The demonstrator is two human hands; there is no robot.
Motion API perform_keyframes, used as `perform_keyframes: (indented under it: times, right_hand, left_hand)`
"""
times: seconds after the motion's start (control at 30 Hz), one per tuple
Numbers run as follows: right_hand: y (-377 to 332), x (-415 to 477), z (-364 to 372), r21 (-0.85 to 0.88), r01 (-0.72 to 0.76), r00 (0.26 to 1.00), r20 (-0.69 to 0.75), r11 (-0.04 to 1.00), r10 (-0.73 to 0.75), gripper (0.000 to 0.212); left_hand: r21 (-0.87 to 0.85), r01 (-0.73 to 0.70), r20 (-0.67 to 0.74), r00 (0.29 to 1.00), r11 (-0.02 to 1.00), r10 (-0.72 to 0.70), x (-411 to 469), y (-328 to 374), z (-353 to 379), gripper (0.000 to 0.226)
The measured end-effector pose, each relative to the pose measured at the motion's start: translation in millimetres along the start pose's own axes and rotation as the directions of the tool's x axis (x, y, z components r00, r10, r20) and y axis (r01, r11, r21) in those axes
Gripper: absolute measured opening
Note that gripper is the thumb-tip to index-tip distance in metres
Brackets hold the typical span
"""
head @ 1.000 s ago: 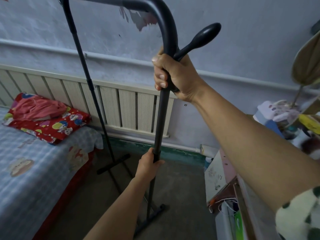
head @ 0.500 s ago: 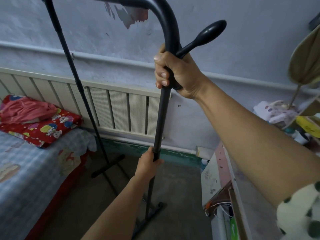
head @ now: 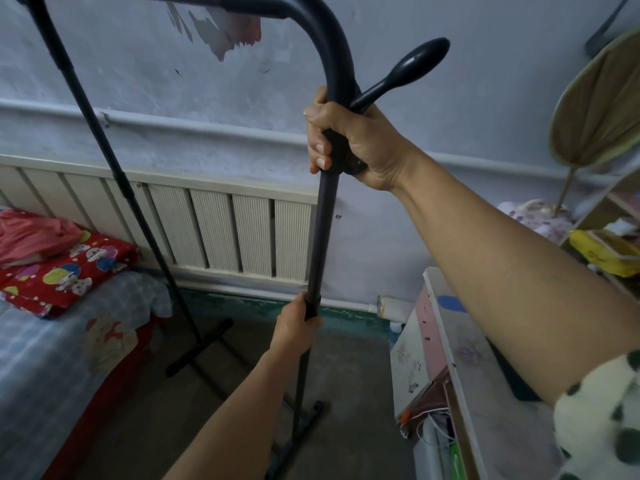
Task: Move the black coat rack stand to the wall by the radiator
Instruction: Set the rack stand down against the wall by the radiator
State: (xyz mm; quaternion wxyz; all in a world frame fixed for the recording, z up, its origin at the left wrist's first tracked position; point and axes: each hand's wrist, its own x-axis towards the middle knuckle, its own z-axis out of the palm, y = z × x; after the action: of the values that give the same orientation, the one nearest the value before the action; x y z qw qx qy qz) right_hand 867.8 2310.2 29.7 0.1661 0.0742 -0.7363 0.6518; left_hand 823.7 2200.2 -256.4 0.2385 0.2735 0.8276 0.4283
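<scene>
The black coat rack stand [head: 322, 230] fills the middle of the view, a tube frame with two uprights and a curved top bar. My right hand [head: 349, 143] grips the near upright just below the bend, beside a black hook knob [head: 412, 64]. My left hand [head: 298, 323] holds the same upright lower down, at a joint. The far upright [head: 114, 168] slants down to a foot bar [head: 199, 348] on the floor. The near foot [head: 301, 431] sits by my left forearm. The white radiator [head: 214, 230] runs along the wall right behind the stand.
A bed [head: 52, 358] with a checked cover and a red patterned pillow [head: 65, 271] borders the left. A desk edge [head: 450, 358] and cluttered shelves [head: 602, 237] crowd the right. A straw fan [head: 595, 109] leans at the upper right. Bare concrete floor [head: 349, 368] lies between bed and desk.
The view has shifted so the bed and radiator slide left and the stand's far upright sits further left. Both hands keep the same grip on the near upright.
</scene>
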Motion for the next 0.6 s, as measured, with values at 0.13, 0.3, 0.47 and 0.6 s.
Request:
perform_keyframes:
  times: [0.13,0.3,0.47,0.6]
  right_hand:
    - [0,1,-11,-0.013,0.0,0.999,-0.041,1.0,0.0,0.028]
    - [5,-10,-23,-0.022,0.03,0.986,-0.164,0.999,-0.033,0.013]
    - [27,-34,-19,0.011,-0.001,0.959,-0.285,1.0,0.004,0.024]
    - [46,-48,-2,0.035,-0.027,0.914,-0.403,0.999,0.039,0.031]
  left_hand:
    - [-0.017,-0.036,0.0,0.999,0.999,0.036,8,8,6,0.039]
    - [-0.029,-0.077,0.011,0.997,0.997,0.077,14,15,14,0.038]
    - [-0.03,-0.103,0.027,0.994,0.994,0.103,16,18,13,0.035]
    - [-0.005,-0.12,0.062,0.991,0.993,0.12,17,13,7,0.04]
